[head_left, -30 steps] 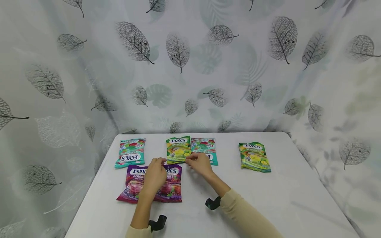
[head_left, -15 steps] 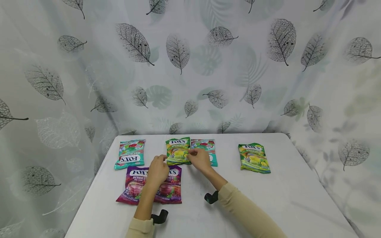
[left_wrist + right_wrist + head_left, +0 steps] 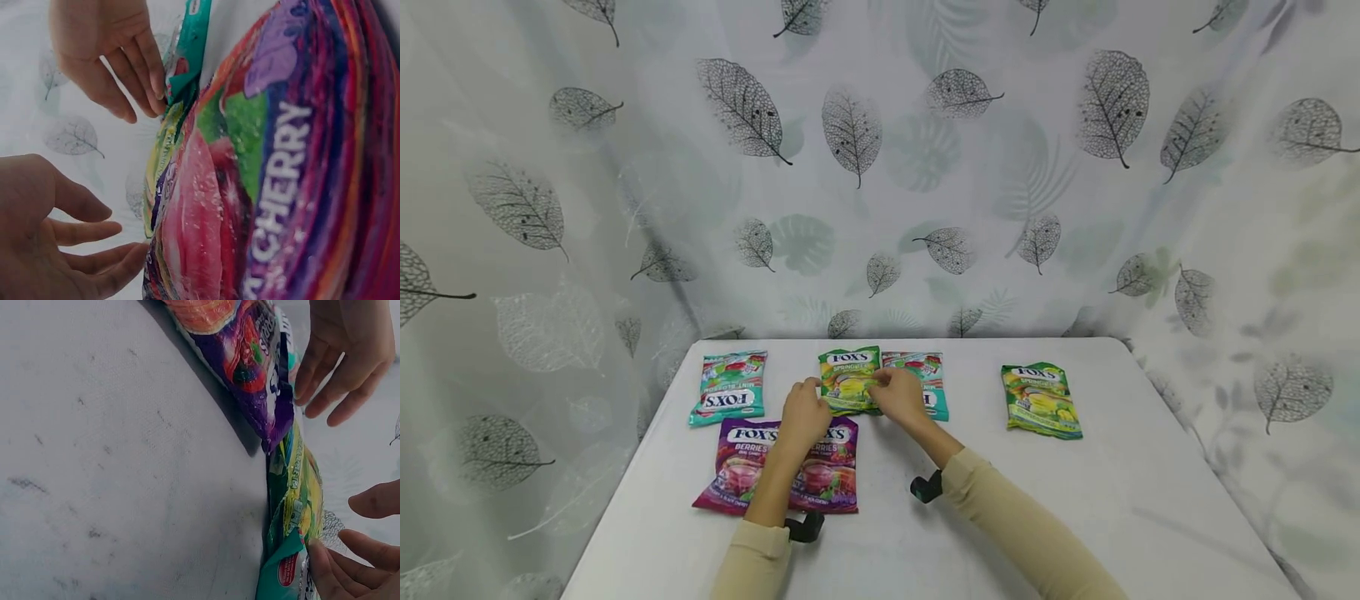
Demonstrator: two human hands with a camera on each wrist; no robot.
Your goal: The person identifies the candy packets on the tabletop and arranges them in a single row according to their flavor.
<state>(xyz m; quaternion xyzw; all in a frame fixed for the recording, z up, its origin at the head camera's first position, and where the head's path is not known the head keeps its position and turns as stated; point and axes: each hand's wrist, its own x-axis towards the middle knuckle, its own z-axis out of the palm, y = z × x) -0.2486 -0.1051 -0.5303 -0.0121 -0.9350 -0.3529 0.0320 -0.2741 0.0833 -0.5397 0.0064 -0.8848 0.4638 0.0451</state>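
Note:
My left hand [image 3: 805, 414] reaches over two purple candy bags [image 3: 835, 479], its fingertips at the lower left corner of a green candy bag [image 3: 846, 385]. In the left wrist view the thumb and fingers of this left hand [image 3: 69, 231] are spread and loosely bent, holding nothing. My right hand [image 3: 901, 398] is at the green bag's right edge, over part of a teal candy bag [image 3: 936, 404]. Seen from the right wrist, the right hand [image 3: 359, 565] has its thumb apart from its fingers, one fingertip right at the teal and green bags.
Another teal bag [image 3: 730, 387] lies at the back left of the white table [image 3: 1150, 517]. A second green bag [image 3: 1041, 400] lies apart to the right. Behind the table hangs a leaf-print curtain [image 3: 880, 208].
Both hands have moved slightly farther forward. The right fingertips have gone from the green bag's lower right corner up along its right edge. The bags lie about where they were.

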